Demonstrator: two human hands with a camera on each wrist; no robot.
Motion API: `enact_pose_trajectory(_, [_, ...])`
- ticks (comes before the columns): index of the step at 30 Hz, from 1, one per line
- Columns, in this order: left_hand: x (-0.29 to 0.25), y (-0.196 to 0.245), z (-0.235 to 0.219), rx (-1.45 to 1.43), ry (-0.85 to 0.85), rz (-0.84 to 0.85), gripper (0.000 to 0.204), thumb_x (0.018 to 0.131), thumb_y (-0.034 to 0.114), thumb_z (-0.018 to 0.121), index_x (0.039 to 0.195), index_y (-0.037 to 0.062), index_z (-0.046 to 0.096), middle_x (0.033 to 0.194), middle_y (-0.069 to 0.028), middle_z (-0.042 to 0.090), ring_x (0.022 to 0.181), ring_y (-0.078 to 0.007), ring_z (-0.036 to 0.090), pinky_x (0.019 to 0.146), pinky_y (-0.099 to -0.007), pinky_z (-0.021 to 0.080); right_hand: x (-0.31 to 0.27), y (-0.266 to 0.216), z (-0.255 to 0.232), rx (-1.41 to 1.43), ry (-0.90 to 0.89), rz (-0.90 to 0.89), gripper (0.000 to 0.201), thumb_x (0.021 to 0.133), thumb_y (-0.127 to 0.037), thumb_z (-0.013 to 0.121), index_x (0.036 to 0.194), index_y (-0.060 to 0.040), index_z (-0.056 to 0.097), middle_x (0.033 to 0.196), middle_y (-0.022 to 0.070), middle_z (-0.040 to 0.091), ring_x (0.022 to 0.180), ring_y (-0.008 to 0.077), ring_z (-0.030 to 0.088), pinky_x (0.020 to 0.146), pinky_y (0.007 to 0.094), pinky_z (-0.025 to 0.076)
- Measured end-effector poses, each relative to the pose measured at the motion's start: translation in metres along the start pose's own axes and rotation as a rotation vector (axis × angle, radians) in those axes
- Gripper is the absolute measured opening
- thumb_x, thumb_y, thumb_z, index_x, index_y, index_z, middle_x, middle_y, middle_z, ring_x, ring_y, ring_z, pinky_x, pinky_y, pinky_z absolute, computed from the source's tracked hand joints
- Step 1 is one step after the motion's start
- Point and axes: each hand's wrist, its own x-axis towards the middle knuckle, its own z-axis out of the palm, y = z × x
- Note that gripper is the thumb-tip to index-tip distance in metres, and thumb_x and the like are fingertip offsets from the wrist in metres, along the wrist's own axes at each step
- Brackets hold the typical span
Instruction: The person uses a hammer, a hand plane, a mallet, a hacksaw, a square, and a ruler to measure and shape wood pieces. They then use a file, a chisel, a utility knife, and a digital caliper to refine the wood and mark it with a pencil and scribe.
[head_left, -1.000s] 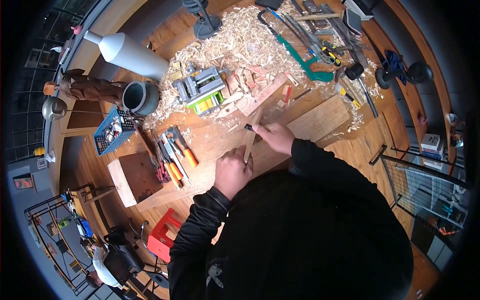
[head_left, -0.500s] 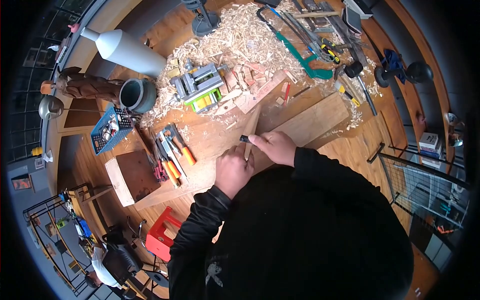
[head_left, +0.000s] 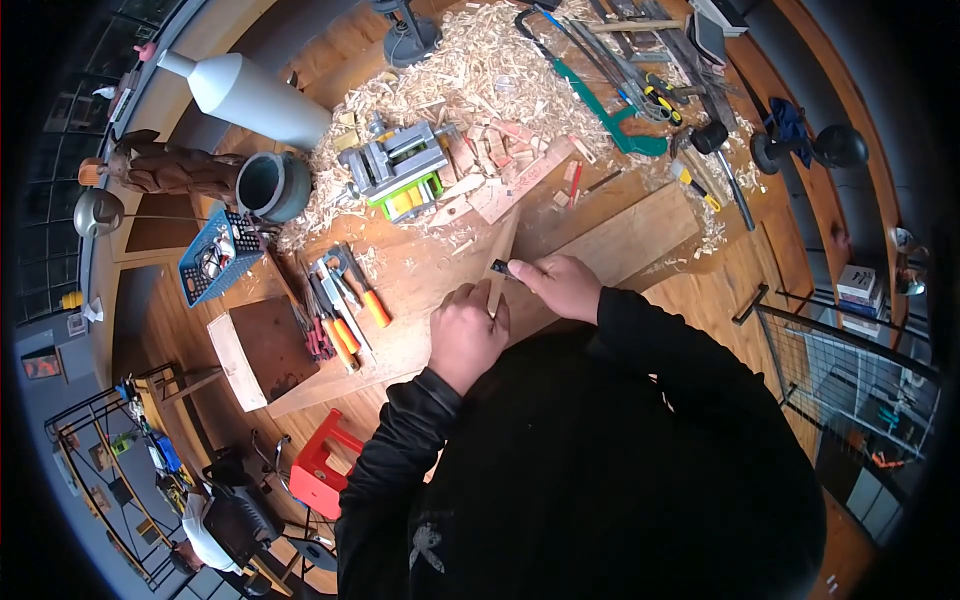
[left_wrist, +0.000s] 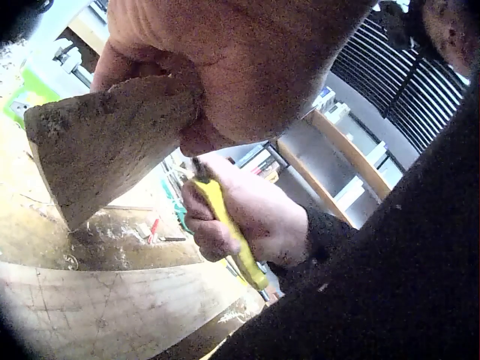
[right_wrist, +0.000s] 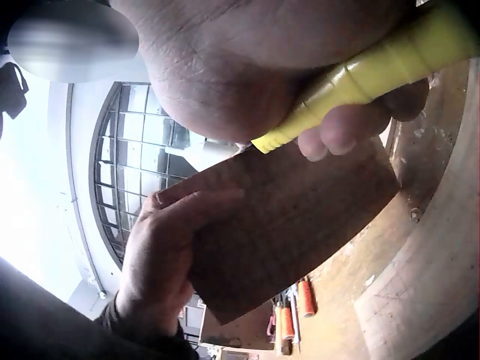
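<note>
My left hand (head_left: 468, 335) grips a flat piece of wood (left_wrist: 112, 142), fingers curled round its near end, and its other end points away over the workbench. In my right hand (head_left: 562, 285) is a yellow-handled knife (left_wrist: 225, 229), fingers wrapped round the ribbed handle. The knife's black front end (head_left: 500, 267) lies close beside the wood's edge, just beyond my left fingers. In the right wrist view the wood's broad face (right_wrist: 292, 225) shows dark beneath the handle. The blade itself is mostly hidden.
A long plank (head_left: 640, 235) lies below my hands. Orange-handled tools (head_left: 345, 330) lie to the left, near a wooden box (head_left: 240, 360). Further back are a vise (head_left: 400, 165), heaped wood shavings (head_left: 480, 60) and a green-handled saw (head_left: 630, 140). A red stool (head_left: 325, 465) stands at the lower left.
My right hand with the knife came down along the wood toward my left hand, then drew back slightly up and to the right. My left hand stays nearly still, holding the wood.
</note>
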Motion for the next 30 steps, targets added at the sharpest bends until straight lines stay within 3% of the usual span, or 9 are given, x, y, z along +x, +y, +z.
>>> enact_pose_trajectory(4, [0.003,0.006,-0.004,0.015,-0.009,-0.010,0.028,0.081,0.019,0.065,0.100,-0.0016,0.066,0.082,-0.0194,0.065,0.076,-0.0367,0.065,0.069,-0.0440,0.053,0.023,0.027,0.000,0.097,0.062,0.091,0.070,0.091,-0.063,0.046,0.074,0.0015,0.065,0.066,0.0204,0.061,0.071,0.0361,0.063,0.067,0.0433,0.046])
enact_pose_trajectory(7, [0.004,0.007,-0.008,0.020,-0.045,-0.026,0.027,0.080,0.019,0.065,0.099,-0.0011,0.066,0.082,-0.0192,0.065,0.076,-0.0367,0.065,0.070,-0.0440,0.053,0.046,0.049,0.002,0.118,0.133,0.001,0.071,0.092,-0.064,0.044,0.073,0.0016,0.064,0.064,0.0192,0.060,0.069,0.0341,0.063,0.067,0.0432,0.046])
enact_pose_trajectory(13, [0.014,0.008,-0.015,0.059,-0.089,0.001,0.025,0.079,0.016,0.066,0.097,-0.0005,0.066,0.082,-0.0189,0.065,0.074,-0.0365,0.066,0.069,-0.0441,0.053,0.055,0.043,-0.011,0.101,-0.007,0.156,0.071,0.092,-0.064,0.043,0.068,0.0009,0.060,0.061,0.0134,0.058,0.063,0.0277,0.061,0.063,0.0400,0.046])
enact_pose_trajectory(18, [0.005,0.007,-0.013,-0.168,0.025,-0.123,0.027,0.078,0.013,0.069,0.101,-0.0006,0.069,0.085,-0.0206,0.068,0.071,-0.0353,0.066,0.068,-0.0401,0.054,0.064,0.053,-0.006,0.178,0.009,0.181,0.071,0.091,-0.065,0.044,0.068,0.0007,0.059,0.062,0.0128,0.059,0.061,0.0265,0.060,0.060,0.0396,0.047])
enact_pose_trajectory(20, [0.002,0.009,-0.019,-0.176,-0.066,-0.178,0.029,0.079,0.014,0.069,0.105,-0.0001,0.069,0.089,-0.0215,0.068,0.072,-0.0357,0.067,0.069,-0.0400,0.054,0.064,0.046,-0.010,0.207,-0.073,0.334,0.073,0.090,-0.066,0.045,0.067,0.0011,0.060,0.064,0.0140,0.060,0.062,0.0267,0.061,0.062,0.0393,0.049])
enact_pose_trajectory(21, [0.002,0.010,-0.021,-0.183,-0.154,-0.234,0.032,0.080,0.015,0.069,0.109,0.0003,0.068,0.092,-0.0224,0.068,0.073,-0.0360,0.067,0.070,-0.0400,0.054,0.067,0.050,-0.009,0.208,-0.073,0.333,0.073,0.090,-0.066,0.045,0.067,0.0011,0.060,0.064,0.0140,0.060,0.062,0.0267,0.061,0.062,0.0393,0.049])
enact_pose_trajectory(23, [0.003,0.011,-0.020,-0.161,-0.128,-0.188,0.033,0.082,0.017,0.069,0.111,0.0009,0.067,0.093,-0.0229,0.068,0.073,-0.0365,0.067,0.070,-0.0404,0.055,0.078,0.063,-0.003,0.162,-0.007,0.209,0.073,0.089,-0.067,0.045,0.065,0.0010,0.060,0.063,0.0140,0.061,0.063,0.0282,0.063,0.063,0.0402,0.049])
enact_pose_trajectory(27, [0.006,0.016,-0.022,-0.136,-0.113,-0.164,0.033,0.085,0.022,0.068,0.112,0.0025,0.067,0.090,-0.0241,0.068,0.074,-0.0380,0.067,0.069,-0.0422,0.055,0.089,0.076,0.005,0.111,-0.001,0.195,0.074,0.090,-0.066,0.044,0.066,0.0023,0.061,0.061,0.0153,0.061,0.065,0.0307,0.064,0.064,0.0423,0.049])
enact_pose_trajectory(30, [0.003,0.011,-0.016,-0.029,-0.099,-0.149,0.031,0.085,0.022,0.067,0.108,0.0015,0.068,0.084,-0.0240,0.068,0.072,-0.0390,0.067,0.067,-0.0433,0.054,0.070,0.057,0.006,0.075,0.037,0.106,0.074,0.092,-0.063,0.043,0.067,0.0038,0.061,0.061,0.0178,0.060,0.067,0.0336,0.064,0.066,0.0441,0.048])
